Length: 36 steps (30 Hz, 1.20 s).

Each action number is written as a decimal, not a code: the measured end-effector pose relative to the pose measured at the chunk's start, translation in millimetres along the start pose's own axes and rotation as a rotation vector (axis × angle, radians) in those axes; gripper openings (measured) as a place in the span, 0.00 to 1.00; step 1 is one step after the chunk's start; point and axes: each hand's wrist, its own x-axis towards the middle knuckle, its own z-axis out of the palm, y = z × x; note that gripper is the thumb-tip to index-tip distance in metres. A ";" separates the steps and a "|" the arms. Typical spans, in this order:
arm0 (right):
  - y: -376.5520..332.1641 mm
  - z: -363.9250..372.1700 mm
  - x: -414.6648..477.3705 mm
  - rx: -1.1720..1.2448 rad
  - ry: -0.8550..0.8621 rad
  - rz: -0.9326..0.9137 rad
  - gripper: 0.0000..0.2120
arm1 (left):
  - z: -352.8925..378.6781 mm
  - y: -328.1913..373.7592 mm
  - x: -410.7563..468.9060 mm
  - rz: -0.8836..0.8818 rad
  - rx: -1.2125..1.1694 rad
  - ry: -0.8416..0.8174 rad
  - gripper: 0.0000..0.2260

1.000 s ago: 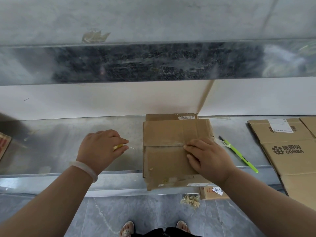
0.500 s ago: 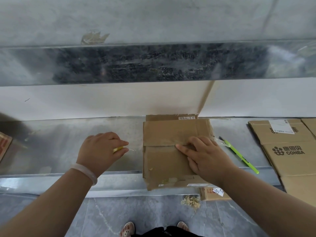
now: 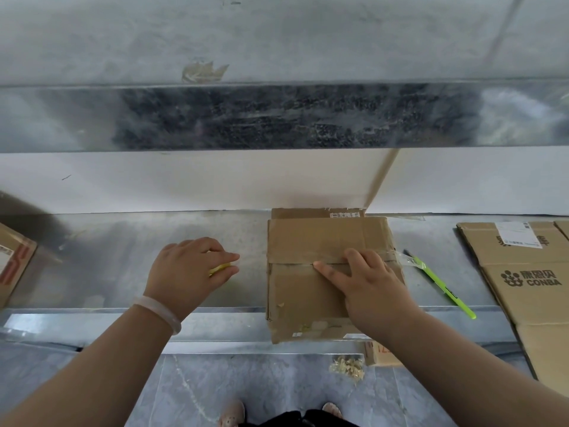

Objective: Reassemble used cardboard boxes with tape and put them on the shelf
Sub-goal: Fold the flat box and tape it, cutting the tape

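A small brown cardboard box (image 3: 304, 291) stands on the metal shelf (image 3: 129, 266), its front overhanging the shelf edge. Clear tape runs along the seam between its two top flaps, and a loose tape end (image 3: 406, 257) sticks out past the right side. My right hand (image 3: 366, 278) lies flat on the box top, its index finger pressing on the taped seam. My left hand (image 3: 187, 269) hovers left of the box, fingers curled round a tape roll (image 3: 219, 268) of which only a yellow edge shows.
A green utility knife (image 3: 443, 288) lies right of the box. Flattened CONBA cardboard boxes (image 3: 529, 282) lie at the far right. Another box (image 3: 14, 266) sits at the left edge. An upper metal shelf (image 3: 277, 118) overhangs. Tape scraps (image 3: 346, 368) and a carton (image 3: 381, 354) lie on the floor.
My right index finger has slid leftward along the taped seam. My left hand has stayed about where it was, still holding the tape roll.
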 end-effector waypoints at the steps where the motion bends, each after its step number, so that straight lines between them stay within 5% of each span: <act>1: 0.2 -1.3 0.0 0.014 -0.010 -0.006 0.36 | -0.5 -0.2 0.0 0.003 -0.005 0.003 0.19; 6: -0.5 -3.3 3.3 -0.007 -0.047 -0.029 0.40 | -4.4 -1.1 4.4 0.007 -0.023 0.000 0.18; 11: -0.3 -7.4 3.0 0.073 -0.175 -0.018 0.34 | -9.7 -0.9 7.4 0.031 -0.020 -0.009 0.18; 24: -0.3 0.2 2.8 0.004 0.033 -0.023 0.39 | -40.8 3.5 29.8 0.228 0.068 0.011 0.15; 36: -2.2 -0.7 -2.1 0.085 0.023 0.032 0.31 | -46.8 5.7 18.9 0.070 -0.158 -0.003 0.26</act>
